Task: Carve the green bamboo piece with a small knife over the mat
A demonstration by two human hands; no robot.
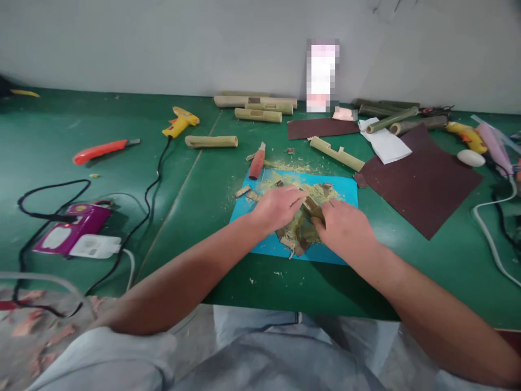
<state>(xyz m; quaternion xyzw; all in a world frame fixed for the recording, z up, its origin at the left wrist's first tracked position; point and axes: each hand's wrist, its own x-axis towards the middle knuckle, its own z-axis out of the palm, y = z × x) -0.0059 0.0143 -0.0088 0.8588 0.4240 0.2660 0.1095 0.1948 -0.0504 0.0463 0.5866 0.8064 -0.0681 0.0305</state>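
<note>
Between my hands is a short piece of bamboo [312,207], tilted, over a blue sheet [266,248] strewn with shavings and bamboo scraps [301,241]. My left hand [280,206] is closed at its upper left end, with the fingertips partly hidden. Wrapped round the lower right end is my right hand [345,222], also closed. A red-handled chisel-like tool [256,164] lies at the sheet's upper left corner. Small cut bamboo chips [243,191] rest near the left edge of the sheet.
Cut bamboo tubes [258,115] lie along the wall, with another notched tube [337,155] nearer. Brown sandpaper-like sheets [423,179] are at right. On the left are a yellow glue gun [181,122], a red utility knife [103,150] and a purple power box [77,228] with cords.
</note>
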